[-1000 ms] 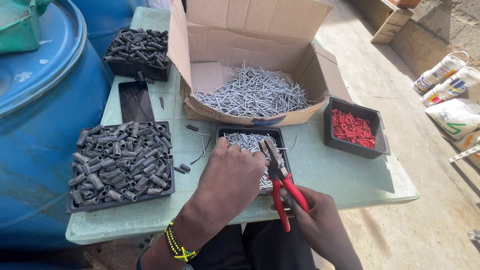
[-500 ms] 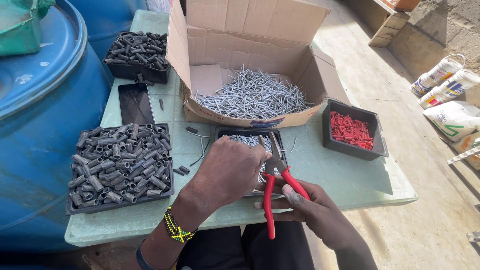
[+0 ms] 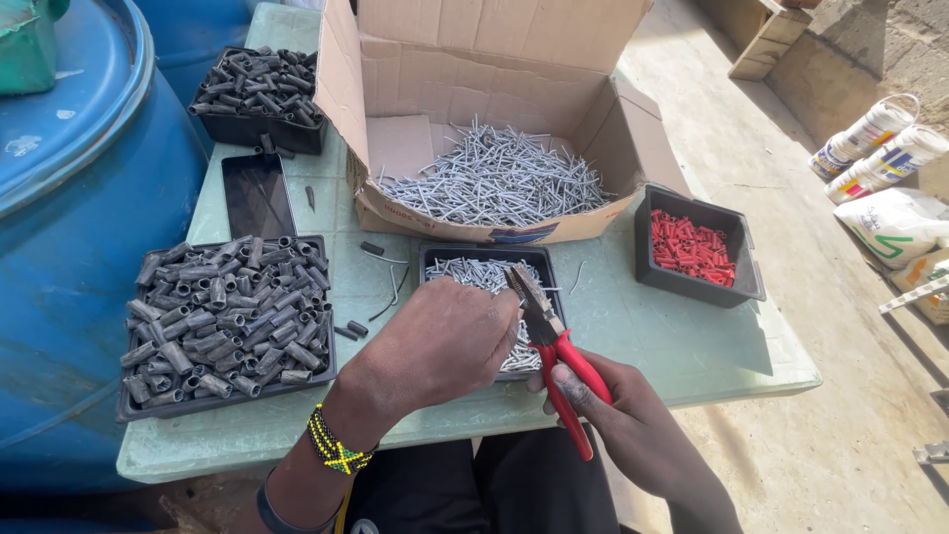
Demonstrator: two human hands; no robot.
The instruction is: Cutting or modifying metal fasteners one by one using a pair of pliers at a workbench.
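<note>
Pliers: red-handled steel pliers (image 3: 554, 351) sit in the right hand (image 3: 633, 425), nose pointing up and away over the small black tray of short silver metal pins (image 3: 484, 272); the nose looks closed or nearly so, and whether it pinches a pin cannot be told.
Right hand: its grip is clamped around the red handles, thumb on the upper handle, low at the near edge of the pale green tabletop (image 3: 682, 346).
Left hand: the left hand (image 3: 440, 341) lies palm down over the near part of the pin tray, fingers curled together beside the pliers' nose; what they hold, if anything, is hidden. A beaded bracelet in green, yellow and black (image 3: 334, 450) circles the wrist.
Centre back: an open brown cardboard box (image 3: 474, 59) holds a loose heap of longer silver pins, just behind the pin tray.
Left side: a large black tray of dark grey metal tubes (image 3: 222, 316) stands near the left hand; a second black tray of the same tubes (image 3: 259, 89) sits at the far corner, with a dark flat phone (image 3: 257, 193) between them.
Right side: a black bin of small red plastic pieces (image 3: 692, 247) stands beside the box.
Surroundings: a blue plastic drum (image 3: 69, 227) stands against the tabletop's left edge; white sacks (image 3: 890, 188) lie on the ground to the right.
</note>
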